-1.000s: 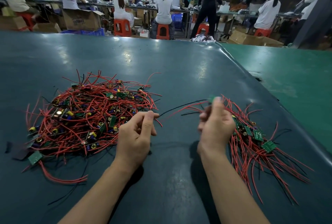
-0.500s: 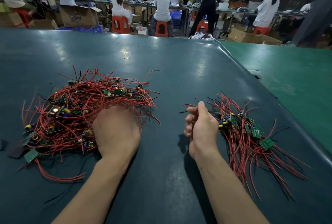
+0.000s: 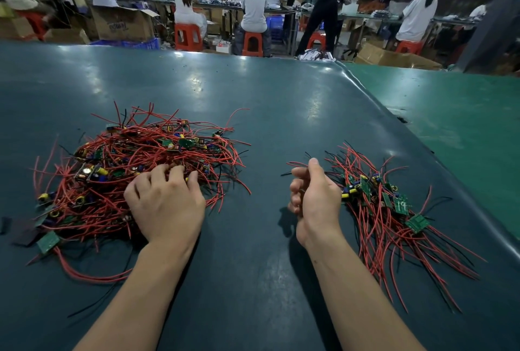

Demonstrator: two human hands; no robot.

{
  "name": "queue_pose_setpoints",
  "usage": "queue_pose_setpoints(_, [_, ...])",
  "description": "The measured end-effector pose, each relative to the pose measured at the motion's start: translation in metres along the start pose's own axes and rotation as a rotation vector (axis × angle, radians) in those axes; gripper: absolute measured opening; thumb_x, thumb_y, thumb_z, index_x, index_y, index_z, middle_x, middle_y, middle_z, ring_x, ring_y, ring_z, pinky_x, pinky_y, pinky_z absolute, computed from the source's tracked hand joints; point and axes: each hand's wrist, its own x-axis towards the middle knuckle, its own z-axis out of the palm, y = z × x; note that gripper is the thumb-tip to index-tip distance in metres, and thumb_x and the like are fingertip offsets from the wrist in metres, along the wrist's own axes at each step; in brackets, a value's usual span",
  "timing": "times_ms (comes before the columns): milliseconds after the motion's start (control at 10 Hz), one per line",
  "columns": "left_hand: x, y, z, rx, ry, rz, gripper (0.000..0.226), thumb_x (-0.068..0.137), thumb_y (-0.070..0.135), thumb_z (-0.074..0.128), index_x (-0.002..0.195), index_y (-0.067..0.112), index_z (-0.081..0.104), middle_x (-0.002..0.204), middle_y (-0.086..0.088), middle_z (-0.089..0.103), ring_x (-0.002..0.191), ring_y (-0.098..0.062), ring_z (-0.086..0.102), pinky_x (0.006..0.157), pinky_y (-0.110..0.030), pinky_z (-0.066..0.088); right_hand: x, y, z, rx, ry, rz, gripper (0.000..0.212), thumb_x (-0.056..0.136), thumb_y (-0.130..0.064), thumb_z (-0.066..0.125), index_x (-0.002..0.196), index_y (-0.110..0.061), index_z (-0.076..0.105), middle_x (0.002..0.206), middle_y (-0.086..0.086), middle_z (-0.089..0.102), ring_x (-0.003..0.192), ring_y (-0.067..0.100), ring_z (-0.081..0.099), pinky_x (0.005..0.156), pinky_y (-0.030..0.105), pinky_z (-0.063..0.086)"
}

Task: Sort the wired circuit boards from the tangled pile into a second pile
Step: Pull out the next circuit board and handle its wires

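Both forearms are bare and stretch forward from the near edge, angled slightly toward each other. The left hand (image 3: 166,204) lies palm down, back of the hand up, its fingers (image 3: 176,172) bent at the knuckles and the tips dug into the tangled pile (image 3: 135,170) of red-wired circuit boards; whether they have closed on anything cannot be told, since the tips are buried. The right hand (image 3: 316,198) is turned on its edge, thumb uppermost and pointing forward, the other fingers (image 3: 295,201) curled loosely in toward the palm. It sits just left of the second pile (image 3: 394,215), wrist raised a little off the tabletop (image 3: 253,280).
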Motion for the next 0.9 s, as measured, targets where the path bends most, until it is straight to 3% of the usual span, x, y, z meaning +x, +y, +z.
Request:
queue_pose_setpoints(100, [0.001, 0.001, 0.000, 0.015, -0.026, -0.008, 0.042, 0.095, 0.047, 0.054, 0.105, 0.012, 0.075, 0.118, -0.013, 0.064, 0.112, -0.038, 0.050, 0.100, -0.047, 0.030, 0.000, 0.001, 0.000, 0.001, -0.011, 0.006, 0.039, 0.101, -0.034, 0.049, 0.071, -0.011, 0.060, 0.045, -0.004, 0.050, 0.033, 0.008, 0.033, 0.034, 0.016, 0.024])
queue_pose_setpoints(300, [-0.007, 0.007, -0.003, 0.052, -0.058, 0.004, 0.021, 0.084, 0.017, 0.059, 0.093, 0.007, 0.076, 0.116, -0.012, 0.058, 0.115, -0.036, 0.043, 0.105, -0.048, 0.026, 0.000, 0.002, 0.002, -0.007, -0.018, 0.006, 0.039, 0.101, -0.033, 0.050, 0.070, -0.011, 0.060, 0.044, -0.004, 0.050, 0.033, 0.008, 0.034, 0.034, 0.016, 0.024])
queue_pose_setpoints(400, [-0.009, 0.006, -0.004, 0.077, -0.092, -0.006, 0.022, 0.077, 0.010, 0.062, 0.095, 0.010, 0.075, 0.118, -0.010, 0.054, 0.116, -0.034, 0.037, 0.102, -0.049, 0.024, 0.000, 0.001, 0.001, -0.010, -0.020, 0.007, 0.039, 0.101, -0.033, 0.050, 0.070, -0.011, 0.060, 0.044, -0.004, 0.050, 0.033, 0.008, 0.034, 0.034, 0.016, 0.024])
queue_pose_setpoints(600, [-0.007, 0.005, -0.002, 0.072, -0.115, -0.009, 0.031, 0.078, 0.010, 0.062, 0.107, 0.013, 0.072, 0.122, -0.011, 0.057, 0.115, -0.033, 0.046, 0.101, -0.046, 0.026, 0.000, 0.001, 0.001, 0.002, -0.028, 0.009, 0.038, 0.101, -0.032, 0.050, 0.071, -0.011, 0.060, 0.044, -0.005, 0.049, 0.032, 0.007, 0.033, 0.035, 0.015, 0.023])
queue_pose_setpoints(900, [0.004, 0.000, -0.001, 0.013, -0.126, -0.021, 0.030, 0.089, 0.016, 0.055, 0.117, 0.018, 0.067, 0.130, -0.005, 0.061, 0.122, -0.027, 0.047, 0.103, -0.044, 0.022, -0.001, 0.001, 0.001, 0.003, -0.028, 0.012, 0.038, 0.101, -0.032, 0.050, 0.071, -0.010, 0.060, 0.044, -0.005, 0.049, 0.032, 0.007, 0.033, 0.034, 0.016, 0.023])
